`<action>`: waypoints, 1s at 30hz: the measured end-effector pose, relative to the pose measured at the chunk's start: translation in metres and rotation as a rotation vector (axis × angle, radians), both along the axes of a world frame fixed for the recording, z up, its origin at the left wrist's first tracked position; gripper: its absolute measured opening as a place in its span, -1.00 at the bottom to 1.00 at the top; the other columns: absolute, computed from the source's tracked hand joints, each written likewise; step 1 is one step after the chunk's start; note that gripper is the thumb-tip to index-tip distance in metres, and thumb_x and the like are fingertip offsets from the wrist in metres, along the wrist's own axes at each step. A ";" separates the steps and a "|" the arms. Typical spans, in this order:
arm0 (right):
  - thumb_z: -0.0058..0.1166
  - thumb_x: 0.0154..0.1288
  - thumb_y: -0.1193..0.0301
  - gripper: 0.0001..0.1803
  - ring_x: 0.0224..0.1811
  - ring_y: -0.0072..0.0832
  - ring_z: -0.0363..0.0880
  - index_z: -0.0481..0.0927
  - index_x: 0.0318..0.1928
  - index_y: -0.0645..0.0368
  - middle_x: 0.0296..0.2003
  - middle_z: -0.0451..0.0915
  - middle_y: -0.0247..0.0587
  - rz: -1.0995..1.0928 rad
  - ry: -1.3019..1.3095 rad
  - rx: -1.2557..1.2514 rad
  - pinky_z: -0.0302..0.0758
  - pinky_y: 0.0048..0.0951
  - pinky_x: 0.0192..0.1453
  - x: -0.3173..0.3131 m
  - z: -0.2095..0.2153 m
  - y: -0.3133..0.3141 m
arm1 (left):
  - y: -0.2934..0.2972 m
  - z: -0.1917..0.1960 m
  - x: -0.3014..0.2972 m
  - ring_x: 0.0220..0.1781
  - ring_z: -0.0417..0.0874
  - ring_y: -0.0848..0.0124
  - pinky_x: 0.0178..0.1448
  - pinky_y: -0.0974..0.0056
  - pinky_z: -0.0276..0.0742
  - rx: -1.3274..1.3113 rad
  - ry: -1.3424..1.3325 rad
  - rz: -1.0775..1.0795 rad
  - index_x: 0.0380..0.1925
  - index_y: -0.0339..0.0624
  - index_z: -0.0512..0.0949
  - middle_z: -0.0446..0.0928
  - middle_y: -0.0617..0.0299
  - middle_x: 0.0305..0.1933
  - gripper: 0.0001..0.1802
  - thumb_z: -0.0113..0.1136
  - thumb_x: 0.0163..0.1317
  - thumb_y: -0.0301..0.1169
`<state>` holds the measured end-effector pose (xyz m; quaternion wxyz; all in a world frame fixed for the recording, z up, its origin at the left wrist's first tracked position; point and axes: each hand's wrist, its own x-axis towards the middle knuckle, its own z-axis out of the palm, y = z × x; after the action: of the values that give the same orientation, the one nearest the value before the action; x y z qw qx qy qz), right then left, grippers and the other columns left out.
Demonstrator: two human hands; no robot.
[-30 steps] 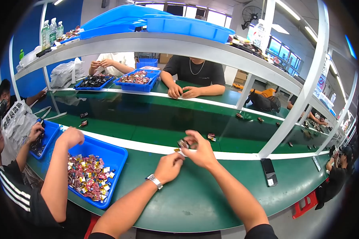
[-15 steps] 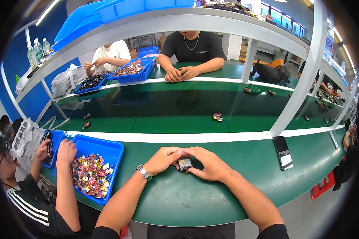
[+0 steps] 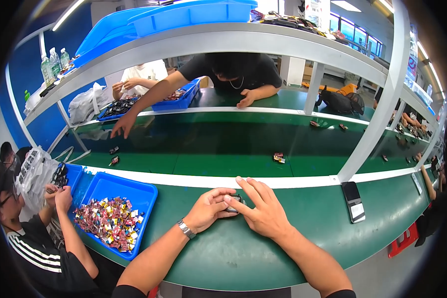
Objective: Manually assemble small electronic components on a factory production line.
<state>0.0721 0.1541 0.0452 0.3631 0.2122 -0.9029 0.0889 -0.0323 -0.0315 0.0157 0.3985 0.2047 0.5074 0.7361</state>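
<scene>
1. The left hand (image 3: 207,211) and right hand (image 3: 260,211) meet over the green bench top (image 3: 243,258), both pinching a small dark part (image 3: 235,201) between their fingertips (mostly hidden by the fingers).
2. Left of the left hand sits a blue tray (image 3: 115,212) of small colourful pieces.
3. Right of the right hand lies a dark phone (image 3: 353,200).
4. Beyond both hands, a small piece (image 3: 278,158) rests on the belt.
</scene>
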 end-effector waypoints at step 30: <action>0.39 0.03 0.53 -0.74 0.18 -0.09 0.51 0.58 -0.27 0.14 0.12 0.53 -0.12 0.160 -0.292 -0.267 0.51 -0.15 0.21 -0.003 -0.013 0.012 | 0.010 -0.015 0.006 0.23 0.58 0.37 0.38 0.19 0.55 0.060 -0.059 -0.129 0.15 -0.15 0.31 0.52 0.14 0.18 -0.69 -0.18 0.48 -0.66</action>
<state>0.0688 0.1660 0.0320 0.2452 0.2181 -0.9064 0.2660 -0.0259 -0.0213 0.0003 0.4535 0.2272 0.4588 0.7296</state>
